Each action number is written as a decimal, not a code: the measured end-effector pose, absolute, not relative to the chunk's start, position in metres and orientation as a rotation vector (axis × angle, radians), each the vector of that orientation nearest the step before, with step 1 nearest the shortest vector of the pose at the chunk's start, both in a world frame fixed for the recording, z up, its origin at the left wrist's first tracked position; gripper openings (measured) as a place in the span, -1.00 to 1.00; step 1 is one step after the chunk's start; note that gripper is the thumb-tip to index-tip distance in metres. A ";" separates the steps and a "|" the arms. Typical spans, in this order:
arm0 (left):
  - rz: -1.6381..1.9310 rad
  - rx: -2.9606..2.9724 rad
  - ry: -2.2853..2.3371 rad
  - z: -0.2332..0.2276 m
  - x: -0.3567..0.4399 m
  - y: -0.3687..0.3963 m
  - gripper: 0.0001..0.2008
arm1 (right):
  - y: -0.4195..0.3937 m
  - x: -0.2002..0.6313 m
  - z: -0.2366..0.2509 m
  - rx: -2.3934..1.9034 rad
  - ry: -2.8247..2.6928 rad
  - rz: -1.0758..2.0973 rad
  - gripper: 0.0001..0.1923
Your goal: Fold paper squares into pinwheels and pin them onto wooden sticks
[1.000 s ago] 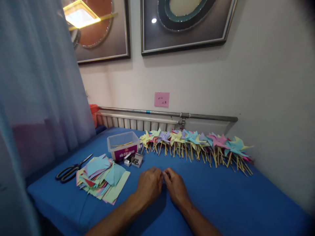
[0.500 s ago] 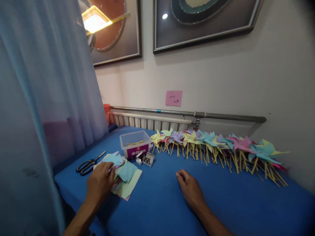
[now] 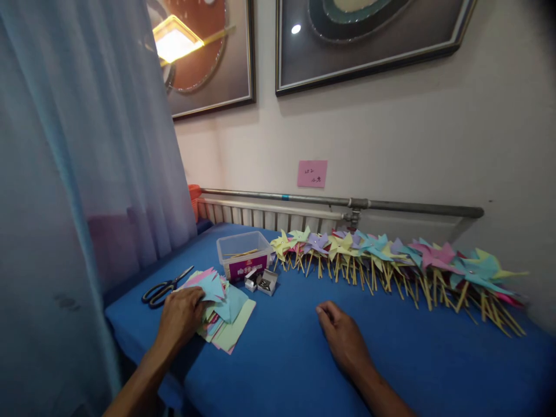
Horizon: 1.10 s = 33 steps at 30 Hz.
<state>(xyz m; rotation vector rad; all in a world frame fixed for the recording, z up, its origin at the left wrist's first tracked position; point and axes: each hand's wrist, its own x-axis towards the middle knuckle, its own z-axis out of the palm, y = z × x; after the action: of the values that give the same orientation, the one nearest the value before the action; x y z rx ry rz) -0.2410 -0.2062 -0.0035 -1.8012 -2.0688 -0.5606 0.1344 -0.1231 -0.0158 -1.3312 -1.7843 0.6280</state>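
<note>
The bare left hand (image 3: 181, 317) is stretched forward and to the left, palm down, with the fingers bent and the fingertips pressed down. The bare right hand (image 3: 343, 336) is laid flat, palm down, with its fingers loosely curled and nothing gripped. Both forearms are extended from the lower edge, spread well apart.

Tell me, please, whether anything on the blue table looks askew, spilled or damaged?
Nothing is spilled or damaged. The stack of coloured paper squares under the left hand is fanned out unevenly, and two small open cardboard boxes sit crookedly beside the clear plastic tub. The right hand rests apart.
</note>
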 end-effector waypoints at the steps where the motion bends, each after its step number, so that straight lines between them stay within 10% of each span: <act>1: -0.562 -1.800 -2.053 -0.005 -0.240 -0.207 -0.71 | -0.123 0.134 -0.016 -1.325 -1.782 0.630 -0.64; 33: -0.559 -1.860 -1.936 -0.013 -0.199 -0.225 -0.71 | -0.122 0.134 -0.016 -1.314 -1.772 0.656 -0.63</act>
<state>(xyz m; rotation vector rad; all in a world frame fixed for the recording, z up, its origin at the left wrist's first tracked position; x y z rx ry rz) -0.1989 -0.2251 -0.0126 -1.8602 -1.9356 -0.5588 0.1344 -0.1218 -0.0164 -1.3138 -1.7718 0.6558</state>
